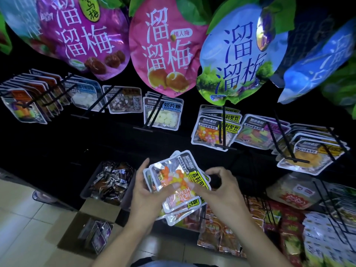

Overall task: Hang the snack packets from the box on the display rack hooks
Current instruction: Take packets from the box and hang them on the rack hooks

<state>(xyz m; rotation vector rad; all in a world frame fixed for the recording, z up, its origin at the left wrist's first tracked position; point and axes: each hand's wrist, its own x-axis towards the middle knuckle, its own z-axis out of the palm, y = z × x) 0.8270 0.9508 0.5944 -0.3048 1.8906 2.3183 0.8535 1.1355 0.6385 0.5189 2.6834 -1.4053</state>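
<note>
Foil snack packets [178, 182], seemingly tilted up-right lengthwise, gripped by left hand [147, 191] and right hand [221, 189] fingers

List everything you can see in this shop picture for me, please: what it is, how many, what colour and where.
large plum snack bags: at least four, purple, pink and blue, hanging along the top
small packets on hooks: many, clear with white edges, in rows across the middle
matching packets on hook: several, colourful sweets with yellow label, middle right
black hooks: many, jutting from the dark rack
stack of packets: several, silver with orange and yellow sweets, in both hands
cardboard box: one, brown, open, on the tiled floor lower left, with packets inside
grey bin: one, holding dark wrapped snacks, above the box
red and orange packets: many, lower right
left hand: grips the stack's left side
right hand: pinches the top packet
</note>
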